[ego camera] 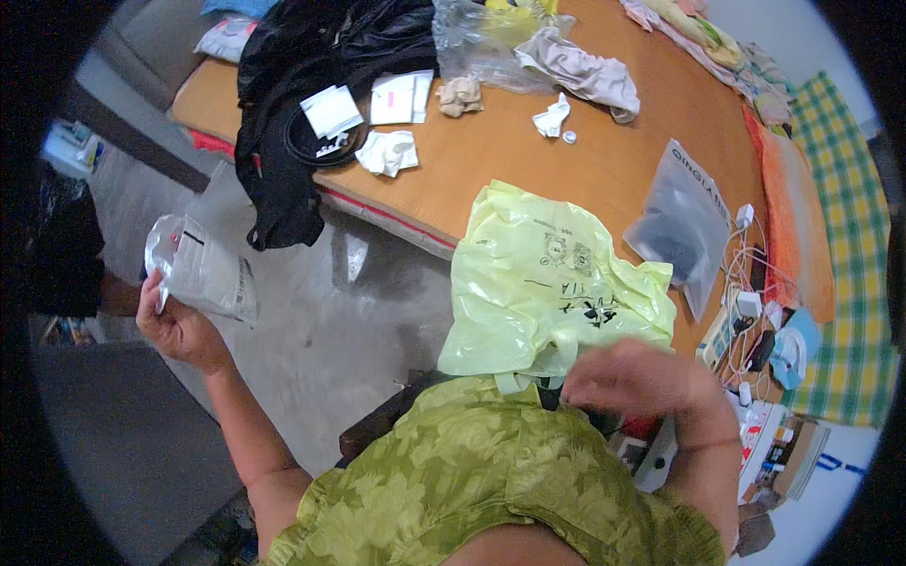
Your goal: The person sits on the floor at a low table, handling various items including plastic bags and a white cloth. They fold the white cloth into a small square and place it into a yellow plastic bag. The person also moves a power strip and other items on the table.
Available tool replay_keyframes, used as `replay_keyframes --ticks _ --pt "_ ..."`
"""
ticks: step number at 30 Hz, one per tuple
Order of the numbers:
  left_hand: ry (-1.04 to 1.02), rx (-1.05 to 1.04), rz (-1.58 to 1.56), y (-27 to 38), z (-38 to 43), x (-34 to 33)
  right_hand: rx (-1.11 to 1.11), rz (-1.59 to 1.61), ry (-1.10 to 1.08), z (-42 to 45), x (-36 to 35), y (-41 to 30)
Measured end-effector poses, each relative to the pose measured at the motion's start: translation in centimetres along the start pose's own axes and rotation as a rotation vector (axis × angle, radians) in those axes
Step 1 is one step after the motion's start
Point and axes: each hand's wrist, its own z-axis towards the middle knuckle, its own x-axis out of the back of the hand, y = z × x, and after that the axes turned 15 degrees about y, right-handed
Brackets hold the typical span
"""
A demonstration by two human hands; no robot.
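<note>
Out to the left, my left hand (177, 329) grips a clear and white plastic packet (216, 272) by its edge. The packet bears print and a dark stripe. A pale green plastic bag (524, 283) with handles and printed writing lies in front of my body, over the bed's edge. My right hand (623, 375) is at the bag's lower right part, blurred by motion, its fingers bent. Whether it touches the bag or holds anything cannot be made out. To the right of the bag lies a frosted zip bag (679, 226) with something dark inside.
The bed's orange-brown mat (495, 141) carries a black jacket (340, 42), white packets (331, 112), crumpled paper (388, 153), a light cloth (580, 67) and clear plastic wrapping (481, 49). White cables (740, 262) and a power strip (718, 332) sit at right. Grey floor (318, 297) shows at left.
</note>
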Motion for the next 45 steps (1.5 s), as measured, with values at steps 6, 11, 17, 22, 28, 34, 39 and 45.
replay_keyframes --ticks 6,11,17,22,28,34,39,45 --pt "0.009 0.017 -0.067 2.5 -1.4 -2.6 -0.057 -0.612 1.086 18.3 9.8 11.9" --pt "-0.135 -0.139 -0.048 4.0 -2.7 -2.3 -0.309 -0.826 0.874 26.3 11.5 27.0" --pt "-0.289 -0.122 -0.016 6.8 -3.5 -2.4 -0.144 -0.413 0.949 26.2 8.6 17.7" --pt "-0.286 -0.085 -0.055 8.0 -5.3 -3.6 0.376 0.341 0.835 24.1 1.0 -0.3" --pt "-0.251 -0.060 -0.164 10.0 -5.1 -6.0 0.705 0.043 0.657 24.3 -8.6 -5.9" --pt "-0.254 0.153 -0.152 9.8 -6.0 -3.7 0.602 -0.268 0.251 22.2 -8.4 -6.4" --pt "-0.293 0.094 -0.170 9.7 -5.7 -3.2 0.759 -0.215 0.254 23.2 -9.5 -4.1" --pt "-0.436 0.092 -0.308 10.5 -5.0 -3.6 0.583 -0.382 0.121 24.3 -9.8 -4.2"
